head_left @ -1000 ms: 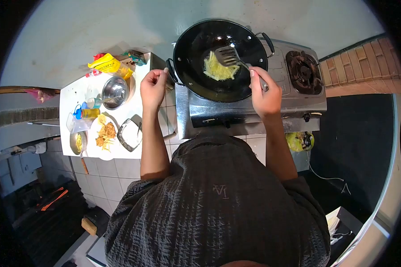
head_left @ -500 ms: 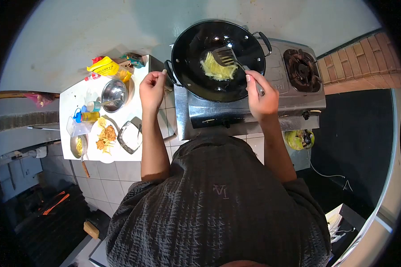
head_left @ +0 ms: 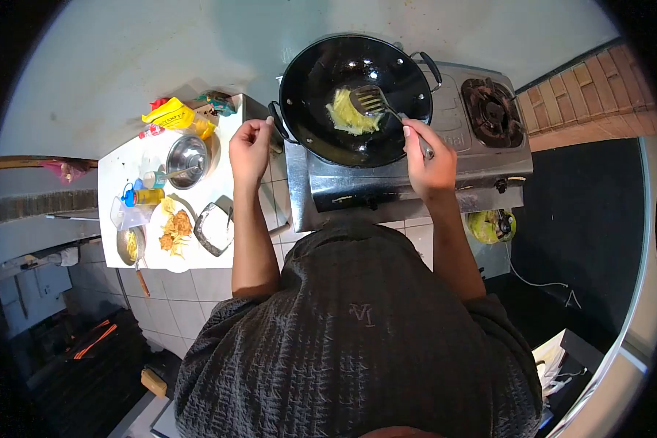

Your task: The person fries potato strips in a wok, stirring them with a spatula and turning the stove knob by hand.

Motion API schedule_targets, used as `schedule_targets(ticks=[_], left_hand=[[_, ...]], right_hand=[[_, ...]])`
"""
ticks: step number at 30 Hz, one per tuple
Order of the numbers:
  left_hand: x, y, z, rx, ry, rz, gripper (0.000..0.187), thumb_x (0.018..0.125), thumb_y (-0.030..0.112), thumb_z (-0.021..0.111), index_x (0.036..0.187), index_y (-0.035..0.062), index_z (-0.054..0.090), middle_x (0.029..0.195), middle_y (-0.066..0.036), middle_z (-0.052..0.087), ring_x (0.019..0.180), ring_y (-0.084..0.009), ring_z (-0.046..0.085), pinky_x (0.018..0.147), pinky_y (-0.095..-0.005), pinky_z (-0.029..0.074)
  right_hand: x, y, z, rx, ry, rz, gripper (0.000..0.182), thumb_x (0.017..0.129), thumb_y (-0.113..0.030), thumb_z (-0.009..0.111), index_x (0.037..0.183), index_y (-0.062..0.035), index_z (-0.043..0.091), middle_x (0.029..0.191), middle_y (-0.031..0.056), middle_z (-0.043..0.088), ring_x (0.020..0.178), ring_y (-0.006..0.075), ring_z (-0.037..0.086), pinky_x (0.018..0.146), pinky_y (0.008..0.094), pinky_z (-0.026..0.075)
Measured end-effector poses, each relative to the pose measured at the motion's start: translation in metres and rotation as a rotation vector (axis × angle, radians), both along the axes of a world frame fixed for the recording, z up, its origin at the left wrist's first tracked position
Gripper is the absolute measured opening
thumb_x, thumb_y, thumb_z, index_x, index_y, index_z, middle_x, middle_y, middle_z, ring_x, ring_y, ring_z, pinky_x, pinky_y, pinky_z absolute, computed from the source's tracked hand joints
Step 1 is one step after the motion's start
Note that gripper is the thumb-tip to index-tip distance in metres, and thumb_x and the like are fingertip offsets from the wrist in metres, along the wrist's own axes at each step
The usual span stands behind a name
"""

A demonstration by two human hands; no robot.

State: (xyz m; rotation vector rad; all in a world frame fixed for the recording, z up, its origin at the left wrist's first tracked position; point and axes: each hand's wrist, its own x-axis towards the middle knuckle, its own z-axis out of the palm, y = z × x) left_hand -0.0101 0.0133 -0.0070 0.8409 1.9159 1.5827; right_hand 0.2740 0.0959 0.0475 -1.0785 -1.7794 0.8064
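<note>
A black wok point(head_left: 314, 91) with two side handles sits on the left part of a steel gas stove point(head_left: 449, 120). In it lies a flat pile of pale yellow shreds point(head_left: 347, 117) in shiny oil. My right hand point(head_left: 432, 157) is closed round the handle of a slotted metal spatula point(head_left: 370, 100), whose blade rests on the upper right part of the shreds. My left hand point(head_left: 251, 150) is closed at the wok's left handle point(head_left: 276, 120), fingertips pinched against it.
On the white table point(head_left: 226, 190) at left are a metal bowl point(head_left: 187, 160), a plate of fried food point(head_left: 175, 228), a square dish point(head_left: 213, 228), an oil bottle point(head_left: 148, 197), a small pan point(head_left: 131, 246) and a yellow packet point(head_left: 171, 114). A bare burner point(head_left: 493, 113) is at right.
The spatula blade has moved slightly down and right over the shreds, which have shifted a little left and now lie more uncovered. Both hands have hardly moved.
</note>
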Motion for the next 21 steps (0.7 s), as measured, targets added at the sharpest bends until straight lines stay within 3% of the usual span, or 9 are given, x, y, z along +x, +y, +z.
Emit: schedule_targets(ticks=[1, 21], left_hand=[[0.001, 0.001, 0.000, 0.029, 0.014, 0.002, 0.019, 0.089, 0.020, 0.067, 0.082, 0.0027, 0.063, 0.063, 0.009, 0.047, 0.056, -0.0010, 0.038, 0.050, -0.0181, 0.029], [0.006, 0.013, 0.012, 0.011, 0.043, -0.084, 0.021, 0.089, 0.021, 0.066, 0.082, 0.0012, 0.064, 0.062, 0.008, 0.049, 0.056, -0.0011, 0.039, 0.050, -0.0183, 0.031]], right_hand=[[0.000, -0.001, 0.000, 0.000, 0.001, -0.004, 0.014, 0.088, -0.010, 0.063, 0.099, -0.0017, 0.067, 0.089, 0.0177, 0.069, 0.084, 0.0289, 0.069, 0.073, 0.0323, 0.051], [0.007, -0.019, 0.007, -0.009, 0.012, -0.104, 0.015, 0.087, -0.010, 0.064, 0.100, -0.0020, 0.067, 0.092, 0.0178, 0.069, 0.084, 0.0279, 0.068, 0.076, 0.0317, 0.051]])
